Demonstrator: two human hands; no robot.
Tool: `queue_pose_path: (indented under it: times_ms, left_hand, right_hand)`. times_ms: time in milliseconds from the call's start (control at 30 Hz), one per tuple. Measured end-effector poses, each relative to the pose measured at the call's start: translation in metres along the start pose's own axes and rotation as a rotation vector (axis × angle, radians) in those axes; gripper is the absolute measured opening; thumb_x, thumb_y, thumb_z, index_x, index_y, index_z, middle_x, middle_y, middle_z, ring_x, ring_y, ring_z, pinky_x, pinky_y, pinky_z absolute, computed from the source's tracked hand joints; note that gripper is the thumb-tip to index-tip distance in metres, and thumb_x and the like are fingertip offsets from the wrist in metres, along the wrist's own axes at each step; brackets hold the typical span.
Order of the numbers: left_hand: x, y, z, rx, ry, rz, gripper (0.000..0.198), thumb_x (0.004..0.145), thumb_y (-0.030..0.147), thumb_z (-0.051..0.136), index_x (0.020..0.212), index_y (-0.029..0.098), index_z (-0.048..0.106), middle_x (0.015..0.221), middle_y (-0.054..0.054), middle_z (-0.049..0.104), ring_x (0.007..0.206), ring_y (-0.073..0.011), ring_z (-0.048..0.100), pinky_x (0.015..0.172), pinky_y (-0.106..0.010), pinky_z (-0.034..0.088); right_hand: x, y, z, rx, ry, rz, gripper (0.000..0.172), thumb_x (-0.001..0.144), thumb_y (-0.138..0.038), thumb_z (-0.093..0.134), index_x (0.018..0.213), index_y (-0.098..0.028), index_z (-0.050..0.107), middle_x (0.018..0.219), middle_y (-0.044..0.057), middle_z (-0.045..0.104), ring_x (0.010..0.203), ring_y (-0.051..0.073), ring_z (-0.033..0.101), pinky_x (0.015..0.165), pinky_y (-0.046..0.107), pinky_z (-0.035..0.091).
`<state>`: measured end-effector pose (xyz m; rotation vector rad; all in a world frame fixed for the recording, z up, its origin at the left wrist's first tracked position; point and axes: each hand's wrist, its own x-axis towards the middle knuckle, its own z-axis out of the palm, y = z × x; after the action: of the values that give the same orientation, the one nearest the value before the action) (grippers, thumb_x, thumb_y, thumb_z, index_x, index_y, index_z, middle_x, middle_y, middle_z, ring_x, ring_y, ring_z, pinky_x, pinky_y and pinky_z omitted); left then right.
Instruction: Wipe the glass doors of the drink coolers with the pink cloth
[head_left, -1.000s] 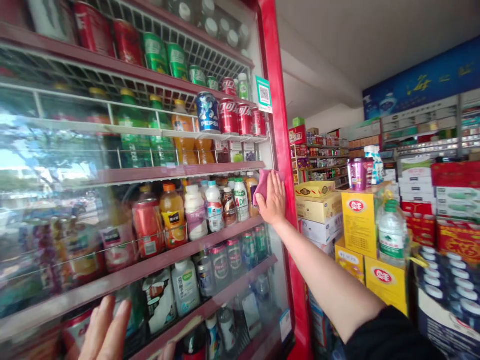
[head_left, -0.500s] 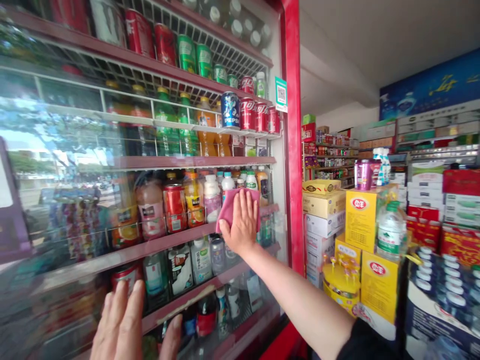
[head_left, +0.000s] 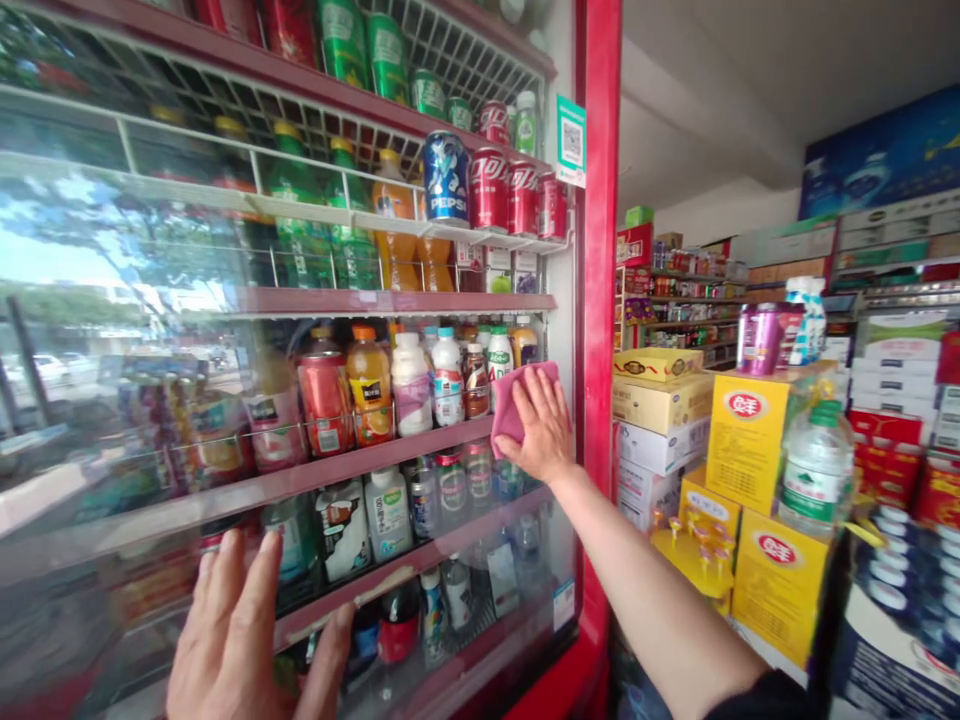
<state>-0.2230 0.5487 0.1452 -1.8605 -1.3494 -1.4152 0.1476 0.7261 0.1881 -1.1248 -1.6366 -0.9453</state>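
My right hand (head_left: 541, 430) lies flat over a folded pink cleaning cloth (head_left: 511, 410) and holds it against the glass door (head_left: 480, 545) of a drinks fridge, close to its red frame (head_left: 600, 330). My left hand (head_left: 240, 640) is raised before the lower left of the glass, fingers apart and holding nothing. Whether it touches the pane, I cannot tell. Behind the glass, shelves carry cans and bottles, among them a blue Pepsi can (head_left: 447, 180) and an orange juice bottle (head_left: 369, 385).
Right of the fridge stand stacked yellow boxes (head_left: 750, 440), pale cartons (head_left: 660, 410) and a large water bottle (head_left: 816, 470) with a green cap. A small code sticker (head_left: 571, 140) is on the door's upper right. Trees and street reflect in the glass at left.
My right hand and the cloth have slid right across the glass, nearer the red frame. My left hand stays raised at the lower left. The camera view has shifted slightly.
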Motion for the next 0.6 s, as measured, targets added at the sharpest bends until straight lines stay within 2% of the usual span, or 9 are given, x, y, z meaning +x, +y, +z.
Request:
queue_pose_path:
  times_ms: [100,200,300,467,600]
  left_hand:
    - [-0.003,-0.007,0.004,-0.002,0.0,-0.012,0.088,0.1,0.055,0.059,0.178,0.029,0.029,0.188,-0.009,0.026,0.174,-0.0388,0.024,0.142,-0.062,0.026]
    - [-0.005,-0.011,0.003,-0.009,-0.006,-0.025,0.086,0.101,0.054,0.058,0.177,0.028,0.029,0.187,-0.011,0.028,0.175,-0.0383,0.023,0.142,-0.063,0.025]
    - [-0.008,-0.015,0.0,-0.015,-0.001,-0.041,0.088,0.101,0.054,0.059,0.178,0.026,0.027,0.186,-0.013,0.03,0.175,-0.0382,0.023,0.142,-0.063,0.024]
    - [-0.014,-0.027,-0.009,-0.02,0.009,-0.111,0.09,0.1,0.057,0.059,0.178,0.024,0.027,0.185,-0.014,0.032,0.174,-0.0386,0.026,0.142,-0.063,0.024]
    - [-0.021,-0.037,-0.022,-0.02,0.0,-0.17,0.092,0.101,0.058,0.059,0.179,0.025,0.024,0.186,-0.014,0.03,0.174,-0.0407,0.026,0.14,-0.067,0.029]
  right_hand:
    - [-0.015,0.011,0.011,-0.037,0.123,0.178,0.095,0.105,-0.068,0.046,0.178,-0.011,0.024,0.186,0.025,0.025,0.174,0.043,0.022,0.137,0.073,0.026]
    - [-0.019,-0.006,0.018,-0.055,0.164,0.305,0.093,0.108,-0.061,0.04,0.18,-0.01,0.012,0.187,0.027,0.019,0.175,0.045,0.019,0.134,0.076,0.029]
    - [-0.014,-0.041,0.019,-0.04,0.16,0.352,0.094,0.11,-0.06,0.038,0.181,-0.009,0.005,0.187,0.027,0.016,0.175,0.046,0.017,0.134,0.078,0.028]
    - [0.003,-0.111,0.014,0.037,0.147,0.299,0.097,0.109,-0.063,0.038,0.18,-0.007,0.003,0.187,0.028,0.013,0.175,0.048,0.013,0.134,0.079,0.024]
    - [0.019,-0.171,0.009,0.104,0.09,0.257,0.101,0.107,-0.061,0.044,0.18,-0.006,0.002,0.188,0.027,0.008,0.176,0.049,0.006,0.136,0.081,0.018]
